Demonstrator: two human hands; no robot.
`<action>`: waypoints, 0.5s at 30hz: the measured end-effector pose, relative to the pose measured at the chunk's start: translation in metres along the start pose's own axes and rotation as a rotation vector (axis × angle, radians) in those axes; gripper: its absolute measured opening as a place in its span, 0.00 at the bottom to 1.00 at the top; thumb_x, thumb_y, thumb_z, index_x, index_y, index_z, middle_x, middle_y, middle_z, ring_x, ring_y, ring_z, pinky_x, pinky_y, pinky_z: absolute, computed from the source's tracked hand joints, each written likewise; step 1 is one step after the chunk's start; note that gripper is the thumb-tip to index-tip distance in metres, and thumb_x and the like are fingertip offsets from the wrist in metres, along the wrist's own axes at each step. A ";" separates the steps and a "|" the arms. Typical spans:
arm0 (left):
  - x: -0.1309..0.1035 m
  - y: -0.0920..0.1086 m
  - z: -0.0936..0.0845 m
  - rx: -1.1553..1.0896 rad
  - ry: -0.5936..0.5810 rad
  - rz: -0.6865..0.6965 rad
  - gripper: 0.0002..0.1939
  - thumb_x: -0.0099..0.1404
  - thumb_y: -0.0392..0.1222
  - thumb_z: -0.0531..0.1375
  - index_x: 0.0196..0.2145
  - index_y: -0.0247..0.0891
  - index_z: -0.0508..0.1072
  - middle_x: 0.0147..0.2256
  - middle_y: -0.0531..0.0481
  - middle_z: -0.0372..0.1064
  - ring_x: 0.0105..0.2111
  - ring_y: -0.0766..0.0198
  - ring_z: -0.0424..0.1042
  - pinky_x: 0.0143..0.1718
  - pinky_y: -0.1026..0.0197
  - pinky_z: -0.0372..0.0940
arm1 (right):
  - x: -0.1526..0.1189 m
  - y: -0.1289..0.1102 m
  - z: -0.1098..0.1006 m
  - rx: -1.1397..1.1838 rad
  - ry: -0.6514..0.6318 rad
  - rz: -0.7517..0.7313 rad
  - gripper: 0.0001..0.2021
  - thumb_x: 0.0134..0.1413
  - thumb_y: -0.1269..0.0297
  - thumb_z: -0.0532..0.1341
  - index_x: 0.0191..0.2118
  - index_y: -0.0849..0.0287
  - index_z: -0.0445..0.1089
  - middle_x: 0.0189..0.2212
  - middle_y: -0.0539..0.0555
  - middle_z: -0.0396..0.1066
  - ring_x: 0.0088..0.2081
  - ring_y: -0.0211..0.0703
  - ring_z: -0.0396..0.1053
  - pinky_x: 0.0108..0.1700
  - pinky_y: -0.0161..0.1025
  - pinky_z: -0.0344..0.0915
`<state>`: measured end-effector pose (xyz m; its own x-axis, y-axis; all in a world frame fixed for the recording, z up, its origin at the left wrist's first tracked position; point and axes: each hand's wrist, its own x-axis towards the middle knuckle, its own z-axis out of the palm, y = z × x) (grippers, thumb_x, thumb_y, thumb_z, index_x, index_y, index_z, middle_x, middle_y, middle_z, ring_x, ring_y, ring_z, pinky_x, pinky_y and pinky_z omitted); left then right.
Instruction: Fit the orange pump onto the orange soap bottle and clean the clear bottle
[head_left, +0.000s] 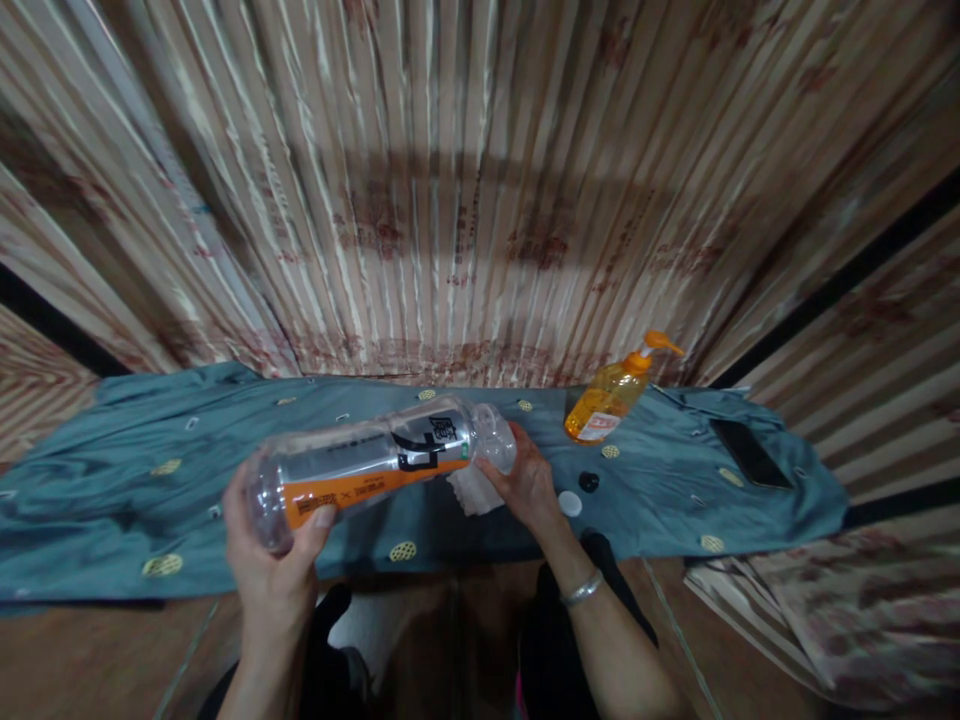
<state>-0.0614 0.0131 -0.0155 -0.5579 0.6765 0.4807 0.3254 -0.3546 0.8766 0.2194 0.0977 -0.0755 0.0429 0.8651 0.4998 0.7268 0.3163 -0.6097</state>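
A large clear plastic bottle (360,470) with a silver and orange label is held tilted above the cloth, its neck end pointing right. My left hand (274,545) wraps round its base, thumb on the label. At the neck end, my right hand (529,480) grips a clear plastic piece (496,432). I cannot tell whether this is the neck itself or a separate small container against it. Below lies a crumpled white tissue (476,492). Close to my right hand are a white round disc (570,503) and a small black cap (589,482).
A pump bottle (604,405) of orange liquid stands at the back right. A dark phone (750,453) lies farther right. Blue-green patterned cloth (187,500) covers the low table. Behind it hangs a pleated striped curtain (450,180); dark bars flank both sides.
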 end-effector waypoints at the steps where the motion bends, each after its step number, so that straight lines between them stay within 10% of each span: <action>1: 0.000 0.000 0.000 -0.032 0.011 -0.031 0.40 0.56 0.54 0.70 0.64 0.46 0.66 0.58 0.44 0.70 0.52 0.53 0.74 0.61 0.48 0.66 | 0.000 0.000 0.000 -0.001 -0.001 -0.002 0.36 0.58 0.43 0.64 0.62 0.67 0.64 0.54 0.73 0.75 0.55 0.66 0.75 0.57 0.65 0.73; 15: 0.001 0.007 0.001 -0.059 0.053 -0.101 0.41 0.50 0.53 0.73 0.60 0.45 0.70 0.56 0.45 0.71 0.52 0.52 0.72 0.63 0.46 0.63 | -0.002 0.003 0.001 -0.047 0.002 -0.035 0.36 0.57 0.49 0.68 0.64 0.66 0.62 0.56 0.71 0.74 0.57 0.61 0.75 0.58 0.58 0.74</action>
<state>-0.0588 0.0118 -0.0095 -0.6260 0.6761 0.3887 0.2207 -0.3245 0.9198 0.2210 0.0970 -0.0794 0.0181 0.8530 0.5216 0.7591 0.3278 -0.5624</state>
